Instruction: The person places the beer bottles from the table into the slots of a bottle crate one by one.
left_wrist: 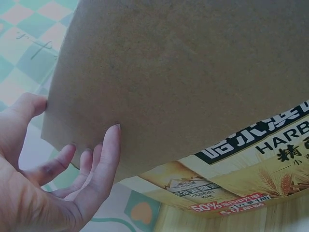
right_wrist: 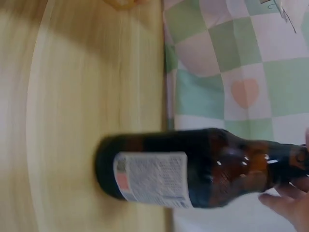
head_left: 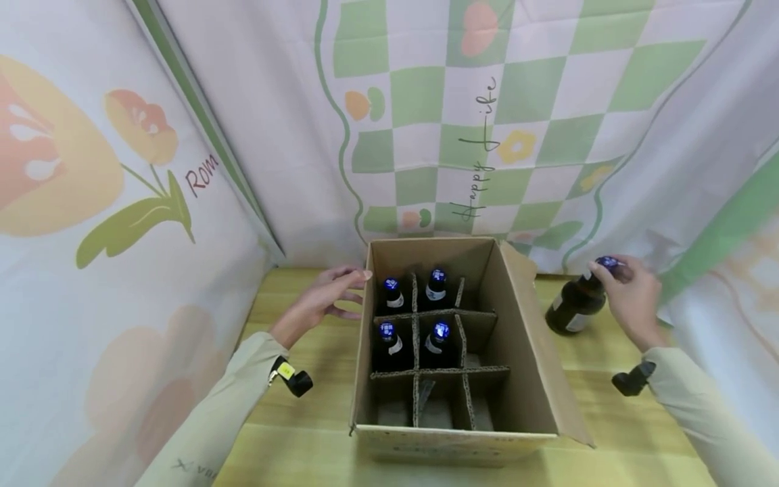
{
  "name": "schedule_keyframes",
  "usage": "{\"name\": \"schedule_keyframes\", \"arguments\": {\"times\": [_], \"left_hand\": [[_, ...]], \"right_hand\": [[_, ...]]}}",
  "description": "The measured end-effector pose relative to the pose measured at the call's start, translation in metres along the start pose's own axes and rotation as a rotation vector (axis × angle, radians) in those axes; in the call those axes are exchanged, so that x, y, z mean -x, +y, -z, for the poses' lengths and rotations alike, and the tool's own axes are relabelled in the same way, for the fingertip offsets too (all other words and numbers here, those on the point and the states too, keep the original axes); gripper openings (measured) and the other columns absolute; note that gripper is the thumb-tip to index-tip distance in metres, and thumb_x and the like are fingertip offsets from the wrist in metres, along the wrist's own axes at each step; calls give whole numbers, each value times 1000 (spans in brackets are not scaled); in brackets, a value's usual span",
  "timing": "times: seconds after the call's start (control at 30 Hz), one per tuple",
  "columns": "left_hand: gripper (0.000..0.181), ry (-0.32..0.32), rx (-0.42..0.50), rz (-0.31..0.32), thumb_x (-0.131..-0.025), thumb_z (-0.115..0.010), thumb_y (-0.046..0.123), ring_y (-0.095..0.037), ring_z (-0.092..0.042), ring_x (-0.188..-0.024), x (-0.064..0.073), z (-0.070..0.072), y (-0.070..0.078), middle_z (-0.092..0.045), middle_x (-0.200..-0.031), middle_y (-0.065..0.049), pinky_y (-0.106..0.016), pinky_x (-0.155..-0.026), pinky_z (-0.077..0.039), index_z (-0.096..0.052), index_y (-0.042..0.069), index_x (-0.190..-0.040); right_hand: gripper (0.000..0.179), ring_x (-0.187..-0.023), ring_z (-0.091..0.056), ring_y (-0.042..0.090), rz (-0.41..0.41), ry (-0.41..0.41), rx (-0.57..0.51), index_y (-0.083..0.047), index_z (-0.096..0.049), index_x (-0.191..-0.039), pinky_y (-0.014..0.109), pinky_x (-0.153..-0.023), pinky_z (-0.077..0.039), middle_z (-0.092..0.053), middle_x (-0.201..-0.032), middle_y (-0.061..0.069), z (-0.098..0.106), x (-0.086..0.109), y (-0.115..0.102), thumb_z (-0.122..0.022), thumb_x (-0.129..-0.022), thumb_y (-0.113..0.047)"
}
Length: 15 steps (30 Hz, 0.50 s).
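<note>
An open cardboard box [head_left: 529, 352] with cardboard dividers stands in the middle of the head view. Several dark beer bottles [head_left: 389, 352] with blue caps stand upright in its left and middle cells, towards the back. My left hand [head_left: 331, 294] is at the box's left side, thumb tip at the rim and fingers loosely bent against the outer cardboard [left_wrist: 169, 72]. To the right of the box, my right hand [head_left: 633, 297] grips another beer bottle [head_left: 575, 308] by its neck near the cap. This bottle leans slightly, its base close to the tabletop; its pale label [right_wrist: 152, 179] shows in the right wrist view.
The box's right flap [head_left: 562, 379] is folded outward over the wooden table [head_left: 298, 419]. Several front and right cells hold no bottles. Patterned curtains [head_left: 420, 149] hang behind and on both sides. Printed lettering [left_wrist: 251, 140] covers the box's outside.
</note>
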<state>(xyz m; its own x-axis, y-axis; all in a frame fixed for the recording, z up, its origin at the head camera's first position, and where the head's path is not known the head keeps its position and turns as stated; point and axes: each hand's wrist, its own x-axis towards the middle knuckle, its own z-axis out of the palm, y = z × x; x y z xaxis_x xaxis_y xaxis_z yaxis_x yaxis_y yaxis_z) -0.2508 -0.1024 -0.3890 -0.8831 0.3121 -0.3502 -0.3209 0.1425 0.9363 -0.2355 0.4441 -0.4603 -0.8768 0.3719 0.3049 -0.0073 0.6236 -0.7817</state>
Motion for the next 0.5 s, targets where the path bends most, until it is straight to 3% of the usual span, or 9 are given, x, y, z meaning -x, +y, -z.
{"name": "schedule_keyframes", "arguments": {"times": [0.2, 0.27, 0.33, 0.4, 0.47, 0.5], "left_hand": [[53, -1, 1, -1, -99, -72, 38, -26, -65, -102, -1, 0, 0, -54, -144, -20, -45, -81, -69, -55, 6, -137], [52, 0, 6, -1, -98, -73, 38, -26, -65, -103, -1, 1, 0, -54, -144, -20, -45, -81, -70, -56, 6, -136], [52, -1, 8, -4, -98, -73, 38, -27, -64, -105, -1, 1, 0, -53, -144, -20, -45, -82, -69, -57, 6, -136], [52, 0, 12, -6, -98, -73, 38, -27, -64, -106, -1, 0, 0, -53, -145, -20, -44, -82, -69, -58, 5, -135], [50, 1, 17, -6, -98, -73, 37, -28, -64, -108, -2, -1, 0, -54, -144, -20, -44, -83, -69, -59, 5, -133], [49, -1, 19, -9, -98, -73, 37, -28, -64, -109, -3, -2, 0, -54, -144, -20, -44, -84, -69, -60, 5, -132]], "right_hand": [[53, -96, -56, -17, -46, 4, -104, -6, -56, -148, -1, -81, -52, -60, -142, 28, -12, 4, 3, -69, -102, -29], [52, -96, -58, -17, -64, 24, -152, -11, -57, -149, 0, -83, -53, -67, -138, 12, -14, 4, 3, -70, -102, -28], [51, -94, -60, -17, -68, 35, -181, -12, -59, -148, 0, -82, -53, -73, -124, -8, -15, 4, 3, -72, -101, -26], [49, -91, -61, -17, -66, 43, -190, -12, -61, -146, -1, -80, -52, -69, -108, -27, -15, 3, 4, -72, -100, -26], [48, -90, -61, -17, -65, 42, -197, -12, -62, -145, -2, -79, -52, -61, -99, -36, -14, 3, 5, -73, -100, -25], [48, -90, -61, -17, -65, 39, -201, -12, -62, -145, -1, -79, -52, -64, -101, -34, -13, 3, 6, -73, -100, -25]]}}
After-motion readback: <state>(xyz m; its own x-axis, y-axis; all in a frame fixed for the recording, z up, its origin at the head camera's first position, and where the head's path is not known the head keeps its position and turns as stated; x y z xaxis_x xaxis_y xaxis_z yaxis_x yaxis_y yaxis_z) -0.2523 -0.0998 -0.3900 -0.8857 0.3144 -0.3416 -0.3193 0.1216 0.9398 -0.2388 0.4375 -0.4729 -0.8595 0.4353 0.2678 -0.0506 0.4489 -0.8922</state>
